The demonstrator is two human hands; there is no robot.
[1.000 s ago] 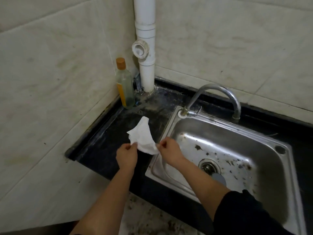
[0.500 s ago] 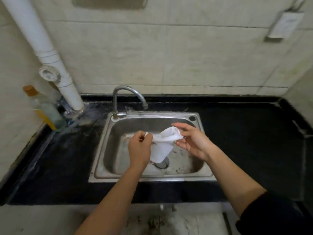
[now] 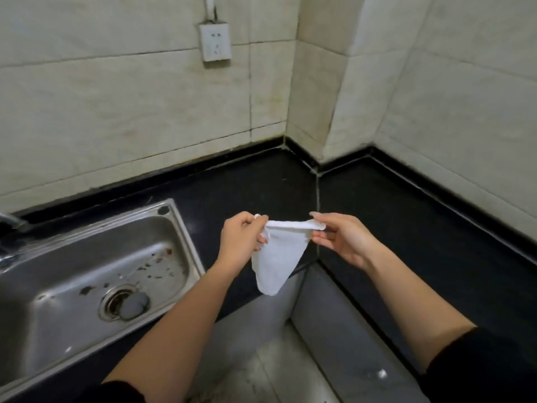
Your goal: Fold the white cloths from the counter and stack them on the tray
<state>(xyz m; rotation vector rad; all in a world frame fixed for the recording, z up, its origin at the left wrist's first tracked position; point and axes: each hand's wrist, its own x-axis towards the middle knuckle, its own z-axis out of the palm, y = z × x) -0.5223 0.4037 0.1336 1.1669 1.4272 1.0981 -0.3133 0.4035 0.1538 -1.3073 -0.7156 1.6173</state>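
Open counter (image 3: pixel 261 181) between sink (image 3: pixel 190 242) and walls (image 3: pixel 319 97)

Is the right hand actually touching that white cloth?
Touching. The head view shows the right hand pinching the top corner of the cloth between thumb and fingers, while the left hand holds the other corner.

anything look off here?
The sink is spotted with brown grime, and its stopper sits off-centre on the drain. The cloth hangs loose, pinched between left hand and right hand.
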